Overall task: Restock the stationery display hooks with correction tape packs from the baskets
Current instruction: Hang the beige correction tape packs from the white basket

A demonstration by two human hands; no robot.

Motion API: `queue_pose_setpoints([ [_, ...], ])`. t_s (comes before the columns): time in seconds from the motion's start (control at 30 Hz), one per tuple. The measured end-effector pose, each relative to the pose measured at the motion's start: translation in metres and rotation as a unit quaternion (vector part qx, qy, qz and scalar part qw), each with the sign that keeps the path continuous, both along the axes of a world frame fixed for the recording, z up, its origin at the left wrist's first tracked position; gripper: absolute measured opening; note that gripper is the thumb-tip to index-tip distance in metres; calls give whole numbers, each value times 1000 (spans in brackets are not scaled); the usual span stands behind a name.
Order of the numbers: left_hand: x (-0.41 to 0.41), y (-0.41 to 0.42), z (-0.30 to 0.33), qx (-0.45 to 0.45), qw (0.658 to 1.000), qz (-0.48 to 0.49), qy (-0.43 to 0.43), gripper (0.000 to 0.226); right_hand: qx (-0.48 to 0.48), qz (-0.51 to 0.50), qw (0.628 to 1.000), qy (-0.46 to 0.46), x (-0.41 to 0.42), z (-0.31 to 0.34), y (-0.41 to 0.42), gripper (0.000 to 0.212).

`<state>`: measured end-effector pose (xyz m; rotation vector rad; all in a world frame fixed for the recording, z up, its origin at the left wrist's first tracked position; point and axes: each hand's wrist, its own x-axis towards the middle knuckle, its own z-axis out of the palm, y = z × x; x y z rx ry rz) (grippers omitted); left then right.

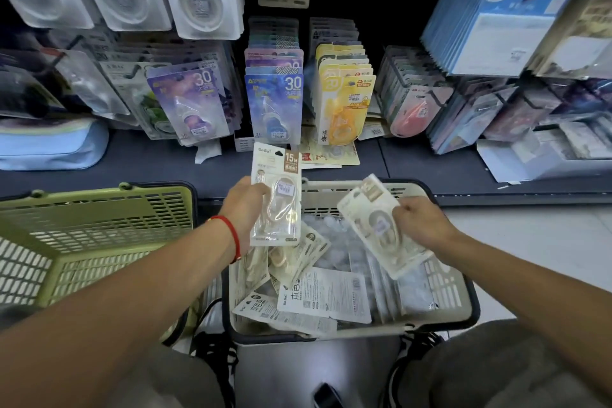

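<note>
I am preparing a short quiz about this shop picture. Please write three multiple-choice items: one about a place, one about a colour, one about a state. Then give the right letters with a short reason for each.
1. Where is the green basket?
A. to the left of the grey basket
B. on the shelf
C. inside the grey basket

2. What colour is the band on the left wrist?
A. blue
B. red
C. black

3. What is the right hand doing?
A. resting open on the basket rim
B. holding a pen
C. holding a tilted pack

Answers:
1. A, the green basket stands beside the grey one, on its left.
2. B, a red band circles the wrist.
3. C, the fingers curl round a cream pack above the grey basket, while the left hand holds an upright pack.
</note>
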<state>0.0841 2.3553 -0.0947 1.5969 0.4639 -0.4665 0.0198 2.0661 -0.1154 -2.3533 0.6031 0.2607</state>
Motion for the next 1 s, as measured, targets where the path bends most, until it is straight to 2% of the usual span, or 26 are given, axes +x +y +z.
queue_pose_setpoints([
  [0.07,-3,-5,0,7,1000,-2,6,14,161,-79,983,-40,2,15,9,48],
  [0.13,-6,-10,1,-18,999,-28,10,11,306,-75,948,-45,0,26,29,40],
  [0.23,-15,-15,5,-71,992,-100,-12,24,414,-52,908,-45,2,29,63,26],
  [0.33,-20,-16,7,-100,986,-129,-33,46,361,-25,930,-68,11,22,87,21],
  [0.47,-4,-1,16,-53,996,-52,-49,56,251,-11,966,-65,26,6,89,15],
  [0.53,6,10,21,-23,998,-11,-62,57,157,73,984,-39,29,-7,92,12],
  [0.57,9,16,21,-13,998,12,-66,57,124,124,985,-6,28,-14,98,19],
  [0.63,13,23,22,-11,997,46,-67,56,68,202,974,69,27,-34,115,46],
  [0.7,12,28,22,-20,996,63,-66,54,26,240,965,106,23,-50,131,57],
  [0.77,12,33,23,-25,995,64,-67,54,41,208,971,112,20,-59,137,54],
  [0.87,13,44,28,-19,994,77,-71,52,152,80,978,120,25,-47,125,41],
  [0.93,14,50,32,-8,993,97,-69,53,232,3,967,103,29,-28,107,28],
  [1.0,15,51,35,2,991,107,-76,54,282,-29,955,83,28,-1,87,34],
])
